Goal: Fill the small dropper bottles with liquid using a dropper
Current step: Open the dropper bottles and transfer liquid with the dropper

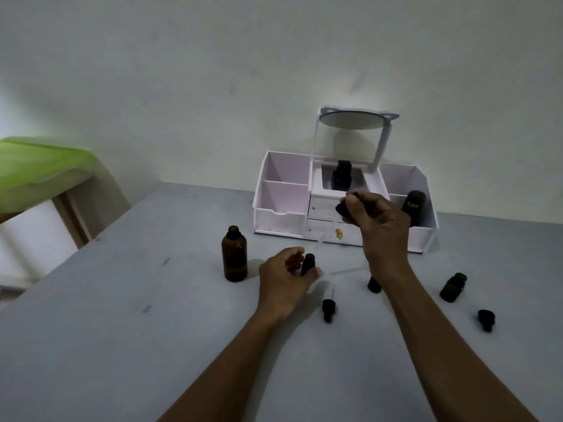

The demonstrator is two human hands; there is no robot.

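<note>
My left hand grips a small dark dropper bottle upright on the grey table. My right hand pinches the black bulb of a dropper; its clear glass tube slants down toward the small bottle's mouth and ends just above it. A larger open amber bottle stands to the left. Another small bottle shows partly behind my right wrist, and a third stands at the right. Two loose black dropper caps lie on the table.
A pale pink organizer with drawers and a tilted round mirror stands against the wall. It holds a black tube and a dark bottle. A green-covered surface is at the far left.
</note>
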